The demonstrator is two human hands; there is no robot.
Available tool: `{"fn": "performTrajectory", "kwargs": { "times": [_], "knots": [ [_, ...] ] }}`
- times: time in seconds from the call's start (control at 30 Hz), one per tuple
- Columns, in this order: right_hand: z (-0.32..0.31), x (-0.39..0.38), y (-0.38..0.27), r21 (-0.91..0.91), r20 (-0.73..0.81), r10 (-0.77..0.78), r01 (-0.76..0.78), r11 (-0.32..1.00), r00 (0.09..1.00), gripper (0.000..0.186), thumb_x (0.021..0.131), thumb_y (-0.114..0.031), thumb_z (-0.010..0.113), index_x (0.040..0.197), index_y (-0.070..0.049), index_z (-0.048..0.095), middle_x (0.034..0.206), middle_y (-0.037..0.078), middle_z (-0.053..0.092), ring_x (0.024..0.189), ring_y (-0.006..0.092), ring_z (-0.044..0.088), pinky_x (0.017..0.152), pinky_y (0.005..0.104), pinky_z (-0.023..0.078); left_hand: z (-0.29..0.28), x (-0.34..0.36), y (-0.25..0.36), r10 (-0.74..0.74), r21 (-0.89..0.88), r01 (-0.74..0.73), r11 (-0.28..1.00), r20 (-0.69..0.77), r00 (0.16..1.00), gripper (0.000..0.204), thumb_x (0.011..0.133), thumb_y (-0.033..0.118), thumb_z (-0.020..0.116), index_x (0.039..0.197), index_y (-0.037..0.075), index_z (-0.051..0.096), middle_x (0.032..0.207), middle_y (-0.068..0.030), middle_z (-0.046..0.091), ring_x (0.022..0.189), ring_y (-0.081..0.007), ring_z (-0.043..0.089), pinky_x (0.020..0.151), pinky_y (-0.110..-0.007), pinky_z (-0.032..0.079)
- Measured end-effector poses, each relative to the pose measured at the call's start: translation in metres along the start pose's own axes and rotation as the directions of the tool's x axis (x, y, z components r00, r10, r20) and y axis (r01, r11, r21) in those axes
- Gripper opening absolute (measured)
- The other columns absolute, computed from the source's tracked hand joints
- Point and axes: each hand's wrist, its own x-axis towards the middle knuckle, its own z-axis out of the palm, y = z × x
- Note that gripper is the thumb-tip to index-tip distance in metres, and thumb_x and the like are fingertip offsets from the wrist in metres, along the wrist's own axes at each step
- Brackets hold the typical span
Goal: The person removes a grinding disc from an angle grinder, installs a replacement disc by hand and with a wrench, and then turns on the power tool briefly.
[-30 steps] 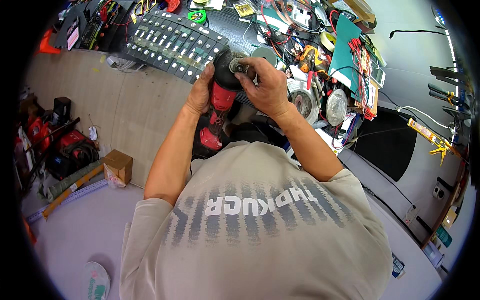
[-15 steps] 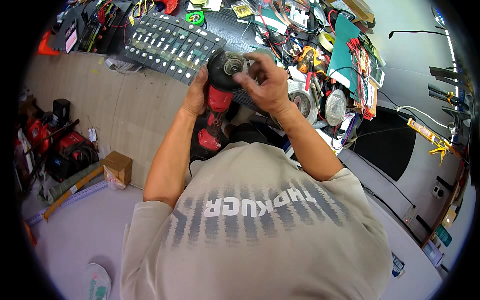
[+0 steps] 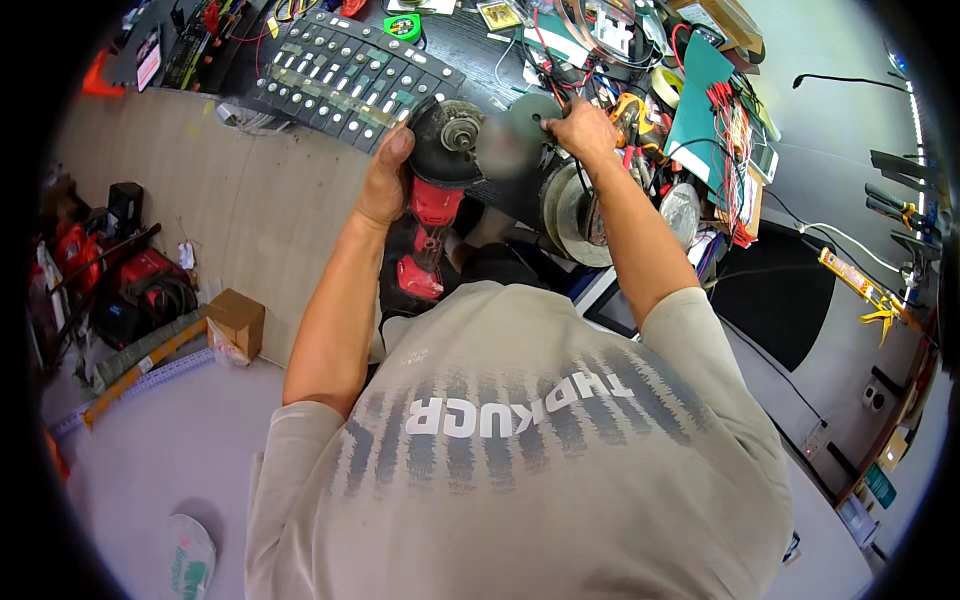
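Note:
A red and black angle grinder [image 3: 435, 205] stands angled between my arms, its black guard and metal spindle [image 3: 458, 135] facing up with no disc on it. My left hand [image 3: 385, 170] is wrapped round the left side of its head. To the right, my right hand [image 3: 585, 135] has closed fingers on a round grey-green disc [image 3: 530, 108] at the desk's edge; its thumb is mostly hidden. A blurred patch beside the spindle hides part of that area. Just right of the grinder are larger round metal discs [image 3: 570, 225].
A dark desk [image 3: 475, 70] holds a panel of grey strips [image 3: 340, 80], a green tape measure [image 3: 402, 27], yellow tools [image 3: 630, 115], wires and boards. A caulking gun [image 3: 860, 285] hangs at right. Bags [image 3: 140, 290] and a cardboard box [image 3: 232, 320] lie at left.
My right hand has left the spindle and moved right onto the grey-green disc. The left hand stays on the grinder, which has tipped and shifted slightly.

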Motion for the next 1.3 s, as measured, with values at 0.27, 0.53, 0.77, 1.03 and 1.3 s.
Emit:
{"fn": "performTrajectory", "kwargs": {
  "times": [0.27, 0.53, 0.77, 1.03, 1.3],
  "knots": [
    [-0.029, -0.029, 0.011, 0.948, 0.132, -0.114, -0.092, 0.304, 0.985, 0.021, 0.099, -0.017, 0.091, 0.096, -0.009, 0.072, 0.073, -0.006, 0.060, 0.053, 0.0053, 0.046, 0.046, 0.0265, 0.031, 0.001, 0.005, -0.006, -0.012, -0.121, -0.001, 0.993, -0.109, 0.994, 0.085, 0.107, 0.058, 0.072, 0.163, -0.003, 0.052, 0.151, -0.0156, 0.071, 0.137, -0.0249, 0.069, 0.121, -0.041, 0.053],
    [-0.075, -0.105, -0.059, 0.893, -0.097, -0.476, 0.288, 0.346, 0.874, 0.022, 0.099, -0.018, 0.092, 0.106, -0.002, 0.079, 0.085, -0.002, 0.072, 0.068, 0.0060, 0.059, 0.060, 0.0274, 0.047, 0.009, 0.015, -0.007, -0.056, -0.052, 0.053, 0.997, -0.043, 0.998, 0.094, 0.107, 0.069, 0.068, 0.167, 0.000, 0.051, 0.158, -0.0158, 0.067, 0.145, -0.0276, 0.065, 0.125, -0.046, 0.050],
    [-0.059, -0.092, -0.069, 0.762, -0.149, -0.480, 0.410, 0.502, 0.865, 0.028, 0.098, -0.023, 0.093, 0.107, 0.000, 0.080, 0.083, 0.004, 0.077, 0.072, 0.0105, 0.069, 0.067, 0.0316, 0.055, -0.007, 0.016, -0.029, -0.067, -0.138, 0.060, 0.989, -0.046, 0.997, 0.116, 0.105, 0.071, 0.075, 0.177, -0.007, 0.026, 0.165, -0.0188, 0.058, 0.148, -0.0269, 0.061, 0.127, -0.043, 0.049],
    [-0.065, -0.102, -0.074, 0.710, -0.174, -0.423, 0.411, 0.572, 0.889, 0.033, 0.097, -0.029, 0.094, 0.106, 0.000, 0.081, 0.086, 0.006, 0.078, 0.074, 0.0114, 0.071, 0.069, 0.0315, 0.057, -0.012, 0.018, -0.036, -0.074, -0.046, 0.070, 0.996, -0.099, 0.992, 0.100, 0.102, 0.080, 0.069, 0.164, 0.002, 0.058, 0.159, -0.0144, 0.068, 0.144, -0.0272, 0.067, 0.124, -0.047, 0.052],
    [-0.070, -0.065, 0.022, 0.334, 0.023, -0.331, 0.305, 0.892, 0.943, 0.034, 0.102, -0.034, 0.071, 0.103, 0.000, 0.078, 0.087, 0.013, 0.077, 0.086, 0.0272, 0.073, 0.083, 0.0443, 0.058, -0.018, 0.018, -0.038, -0.087, -0.148, 0.077, 0.986, -0.062, 0.994, 0.117, 0.108, 0.060, 0.075, 0.179, -0.010, 0.015, 0.158, -0.0167, 0.063, 0.141, -0.0230, 0.064, 0.122, -0.037, 0.050]
  ]
}}
